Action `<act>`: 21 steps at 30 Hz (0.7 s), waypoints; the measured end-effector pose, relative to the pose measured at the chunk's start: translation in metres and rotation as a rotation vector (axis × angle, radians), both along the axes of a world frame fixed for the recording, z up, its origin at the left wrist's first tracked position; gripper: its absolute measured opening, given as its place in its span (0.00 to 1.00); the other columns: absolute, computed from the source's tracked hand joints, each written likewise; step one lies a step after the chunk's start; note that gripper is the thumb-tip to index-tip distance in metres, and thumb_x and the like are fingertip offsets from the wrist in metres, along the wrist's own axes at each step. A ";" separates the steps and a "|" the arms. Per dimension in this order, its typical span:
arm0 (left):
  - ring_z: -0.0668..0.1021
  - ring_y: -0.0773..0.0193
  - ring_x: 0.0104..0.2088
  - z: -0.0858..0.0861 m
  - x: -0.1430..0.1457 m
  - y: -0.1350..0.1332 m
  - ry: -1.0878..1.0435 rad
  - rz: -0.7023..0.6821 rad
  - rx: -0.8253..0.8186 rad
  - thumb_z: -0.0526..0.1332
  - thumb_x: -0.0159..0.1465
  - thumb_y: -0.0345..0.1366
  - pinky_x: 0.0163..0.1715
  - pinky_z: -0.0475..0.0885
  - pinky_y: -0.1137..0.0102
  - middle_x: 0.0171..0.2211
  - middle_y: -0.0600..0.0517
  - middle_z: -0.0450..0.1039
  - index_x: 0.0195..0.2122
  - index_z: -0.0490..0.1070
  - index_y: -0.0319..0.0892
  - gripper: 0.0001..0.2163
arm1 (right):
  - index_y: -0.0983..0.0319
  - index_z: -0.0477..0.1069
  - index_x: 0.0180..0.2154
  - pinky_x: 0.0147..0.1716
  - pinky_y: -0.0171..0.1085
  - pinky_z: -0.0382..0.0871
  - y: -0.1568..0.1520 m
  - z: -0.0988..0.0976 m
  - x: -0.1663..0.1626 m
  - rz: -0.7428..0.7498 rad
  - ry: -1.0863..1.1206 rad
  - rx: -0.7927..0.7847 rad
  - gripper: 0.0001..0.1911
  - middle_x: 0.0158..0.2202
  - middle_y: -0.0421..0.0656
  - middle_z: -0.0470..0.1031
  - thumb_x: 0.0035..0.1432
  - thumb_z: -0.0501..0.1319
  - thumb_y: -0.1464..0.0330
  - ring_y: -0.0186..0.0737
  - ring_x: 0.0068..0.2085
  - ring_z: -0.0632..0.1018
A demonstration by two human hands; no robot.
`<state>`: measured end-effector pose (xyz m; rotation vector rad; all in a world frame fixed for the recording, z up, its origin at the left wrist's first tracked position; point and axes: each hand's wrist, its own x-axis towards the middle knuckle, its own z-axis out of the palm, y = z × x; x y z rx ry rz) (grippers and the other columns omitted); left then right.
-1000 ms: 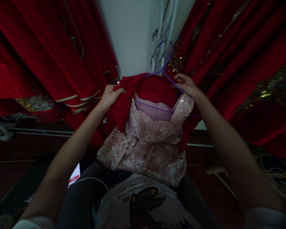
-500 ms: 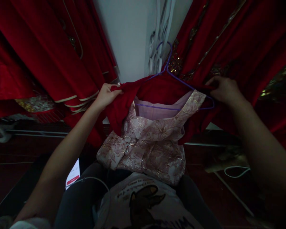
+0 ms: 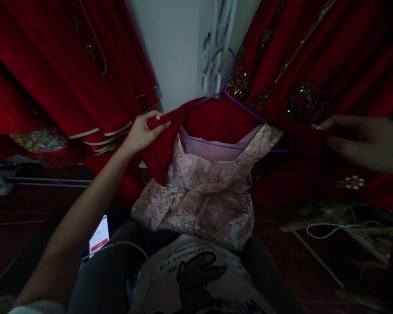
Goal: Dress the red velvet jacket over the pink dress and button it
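Observation:
A pink and gold brocade dress (image 3: pixel 203 192) hangs on a purple hanger (image 3: pixel 231 93) in front of me, its skirt resting on my lap. A red velvet garment (image 3: pixel 216 120) lies over the same hanger. My left hand (image 3: pixel 142 131) is closed on the red garment's left edge. Out at the far right, my right hand (image 3: pixel 363 141) is blurred, with fingers stretched along the red garment's right sleeve (image 3: pixel 301 135); whether it grips the cloth does not show.
Red gowns with gold trim hang close on the left (image 3: pixel 68 74) and right (image 3: pixel 314 56), with a white wall (image 3: pixel 175 52) between them. A phone (image 3: pixel 98 237) lies by my left leg. A white cable (image 3: pixel 330 226) and sticks lie on the dark floor at the right.
My right hand has slid from the hanger's neck out to the far right along the red sleeve, drawing it out. My left hand stays on the red edge.

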<state>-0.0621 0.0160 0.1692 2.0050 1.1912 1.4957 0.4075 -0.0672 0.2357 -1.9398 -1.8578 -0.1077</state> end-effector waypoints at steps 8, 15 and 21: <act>0.69 0.66 0.23 -0.027 0.044 -0.005 0.363 -0.024 0.044 0.60 0.60 0.36 0.34 0.67 0.70 0.23 0.55 0.68 0.35 0.72 0.45 0.04 | 0.57 0.64 0.32 0.31 0.40 0.67 0.036 -0.081 -0.117 0.171 0.738 0.132 0.09 0.30 0.40 0.69 0.44 0.54 0.71 0.39 0.29 0.70; 0.74 0.61 0.25 -0.060 0.092 -0.013 0.518 0.052 0.021 0.58 0.59 0.30 0.30 0.67 0.69 0.25 0.52 0.72 0.46 0.71 0.45 0.13 | 0.56 0.58 0.34 0.43 0.42 0.70 0.046 -0.128 -0.213 0.641 0.660 -0.009 0.09 0.34 0.40 0.71 0.48 0.53 0.72 0.42 0.38 0.74; 0.77 0.60 0.36 -0.069 0.093 -0.028 0.301 0.103 0.106 0.61 0.60 0.32 0.38 0.70 0.66 0.35 0.50 0.75 0.38 0.67 0.45 0.06 | 0.54 0.54 0.47 0.49 0.45 0.72 0.043 -0.146 -0.201 0.587 0.721 0.267 0.25 0.45 0.45 0.68 0.47 0.61 0.70 0.45 0.47 0.74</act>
